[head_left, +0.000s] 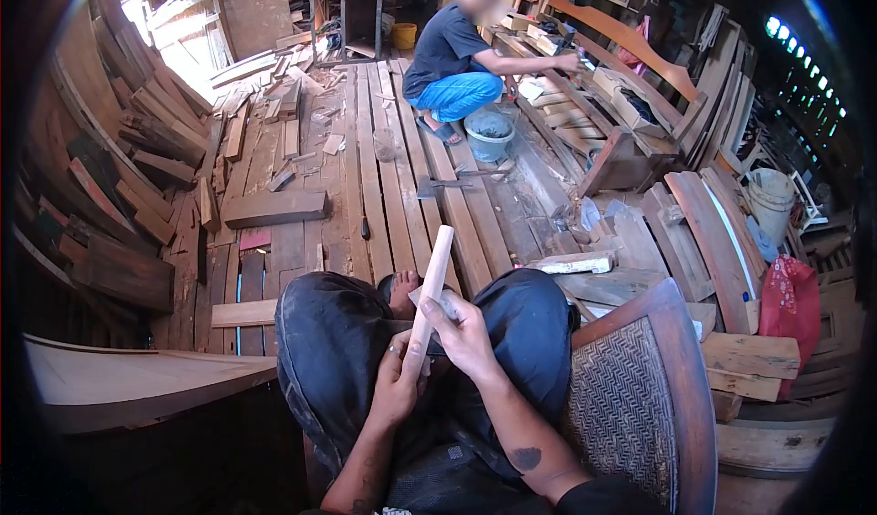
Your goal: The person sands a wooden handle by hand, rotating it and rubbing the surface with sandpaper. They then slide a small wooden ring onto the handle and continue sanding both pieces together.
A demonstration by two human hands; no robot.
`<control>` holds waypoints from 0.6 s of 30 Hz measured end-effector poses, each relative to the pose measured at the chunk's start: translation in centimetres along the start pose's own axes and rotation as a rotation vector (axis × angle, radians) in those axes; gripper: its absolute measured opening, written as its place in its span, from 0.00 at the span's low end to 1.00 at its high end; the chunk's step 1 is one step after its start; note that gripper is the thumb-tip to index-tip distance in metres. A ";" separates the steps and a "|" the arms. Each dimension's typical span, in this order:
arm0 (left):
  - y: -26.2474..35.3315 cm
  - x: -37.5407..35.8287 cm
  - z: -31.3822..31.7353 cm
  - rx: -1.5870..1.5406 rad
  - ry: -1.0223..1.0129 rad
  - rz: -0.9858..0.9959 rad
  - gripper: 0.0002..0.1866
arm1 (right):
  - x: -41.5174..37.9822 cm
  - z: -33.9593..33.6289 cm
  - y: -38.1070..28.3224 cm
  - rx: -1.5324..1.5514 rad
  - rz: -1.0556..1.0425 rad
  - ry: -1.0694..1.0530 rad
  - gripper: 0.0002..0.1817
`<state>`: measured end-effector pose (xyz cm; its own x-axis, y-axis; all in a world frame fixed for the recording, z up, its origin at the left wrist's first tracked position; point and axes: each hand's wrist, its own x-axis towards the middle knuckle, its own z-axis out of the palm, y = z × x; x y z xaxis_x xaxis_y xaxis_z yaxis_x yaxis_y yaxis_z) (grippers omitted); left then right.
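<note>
A pale, smooth wooden stick [438, 264] with a rounded end stands tilted up between my knees. My left hand [396, 382] is wrapped round its lower part. Higher up, my right hand [466, 339] is closed against the stick, pinching a small greyish folded piece that looks like sandpaper [416, 297] to the wood. The palm side of the right hand and most of the folded piece are hidden. Both hands are above my lap, in front of my dark trousers [320, 323].
A woven-panel wooden chair part [621, 396] is close on my right. Ahead, a screwdriver-like tool [364, 227] and a hammer-like tool [443, 184] lie on the plank floor [365, 149]. A person [452, 58] crouches beside a bucket [490, 136]. Lumber [119, 268] is stacked at left.
</note>
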<state>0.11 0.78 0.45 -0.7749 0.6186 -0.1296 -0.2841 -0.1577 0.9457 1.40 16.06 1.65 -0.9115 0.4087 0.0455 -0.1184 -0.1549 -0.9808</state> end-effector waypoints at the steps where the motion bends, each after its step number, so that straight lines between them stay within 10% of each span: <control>1: -0.1 0.0 0.0 -0.002 0.000 0.001 0.17 | 0.0 0.0 -0.1 0.003 0.002 0.002 0.15; 18: 0.0 0.0 -0.1 -0.010 0.006 0.000 0.18 | -0.1 0.0 -0.4 -0.019 -0.014 -0.001 0.16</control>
<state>0.05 0.75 0.40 -0.7783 0.6142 -0.1309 -0.2894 -0.1658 0.9428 1.51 16.04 2.04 -0.9103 0.4097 0.0595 -0.1239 -0.1325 -0.9834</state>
